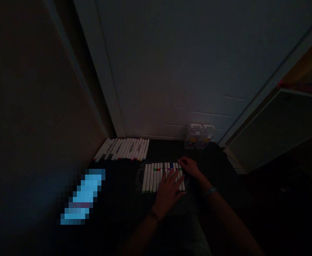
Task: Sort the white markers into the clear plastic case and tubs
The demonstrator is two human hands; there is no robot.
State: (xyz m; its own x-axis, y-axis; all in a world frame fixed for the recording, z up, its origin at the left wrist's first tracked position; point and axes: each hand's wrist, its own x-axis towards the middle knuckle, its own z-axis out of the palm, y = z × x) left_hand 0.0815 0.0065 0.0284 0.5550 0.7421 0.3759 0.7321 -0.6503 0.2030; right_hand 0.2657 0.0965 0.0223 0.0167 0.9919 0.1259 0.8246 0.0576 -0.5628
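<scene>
In dim light, a row of white markers [151,177] lies side by side in a clear plastic case [139,180] on a dark surface. Some carry coloured bands: green, red, purple and blue. My left hand [167,190] rests flat across the middle and right of the row, fingers spread, covering parts of several markers. At the far right end, my right hand [190,167] has its fingertips pinched at the top of a marker [182,176] with a green band. The exact grip is hard to make out in the dark.
More white markers [129,148] lie in a row at the back left. Two clear cases with handles [197,137] stand against the pale panel [156,89] behind. A bright, pixelated phone-like screen [85,195] is at the left. A wall [38,106] bounds the left side.
</scene>
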